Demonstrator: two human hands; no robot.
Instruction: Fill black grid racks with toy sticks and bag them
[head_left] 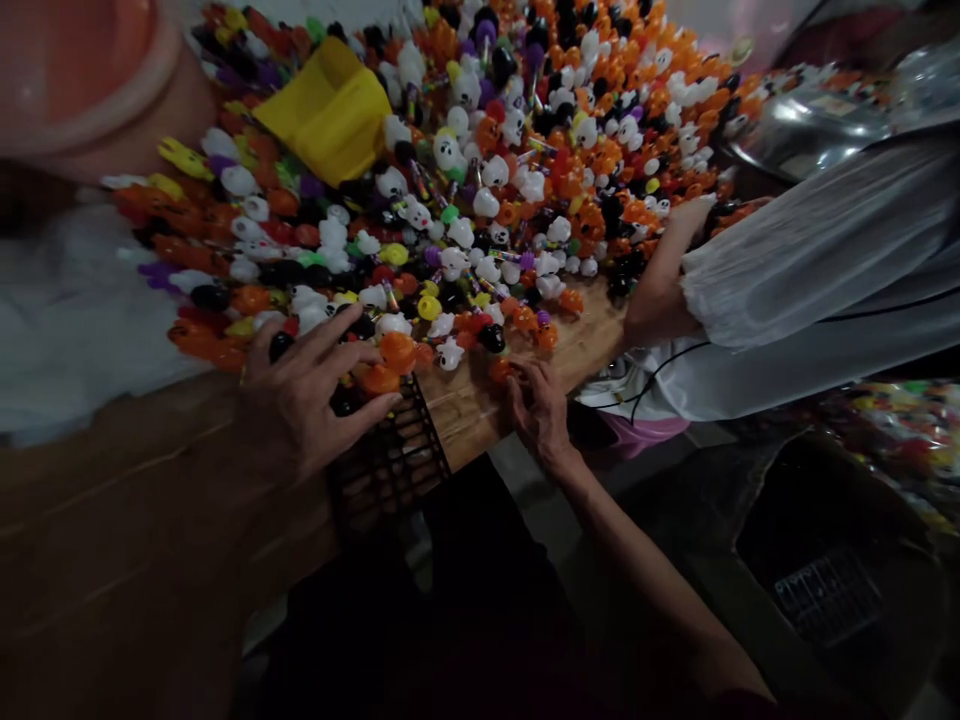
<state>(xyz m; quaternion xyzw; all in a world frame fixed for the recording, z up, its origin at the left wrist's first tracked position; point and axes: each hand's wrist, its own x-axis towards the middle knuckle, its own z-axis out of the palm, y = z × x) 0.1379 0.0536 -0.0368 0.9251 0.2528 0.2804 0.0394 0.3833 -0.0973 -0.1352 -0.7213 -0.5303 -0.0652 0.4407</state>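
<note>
My left hand (315, 390) lies with fingers spread at the near edge of a large heap of small plastic figures (487, 205). Orange figures (397, 352) and a few black ones sit between its thumb and index finger, not gripped. My right hand (541, 410) is curled above the bare wooden tabletop (469, 405), its fingertips closed on a small orange plastic figure (500, 370). The heap mixes white ghost-like shapes, orange pumpkin-like ones, and black, purple and yellow pieces. Below my left hand, a dark grid tray (394, 455) sits at the table edge.
A yellow scoop (330, 110) rests on the heap. At the upper left stands a pink tub (97, 90). Another person's arm (667, 270) in a white sleeve reaches in from the right, near a metal bowl (810, 130). A dark open sack (825, 560) is at the lower right.
</note>
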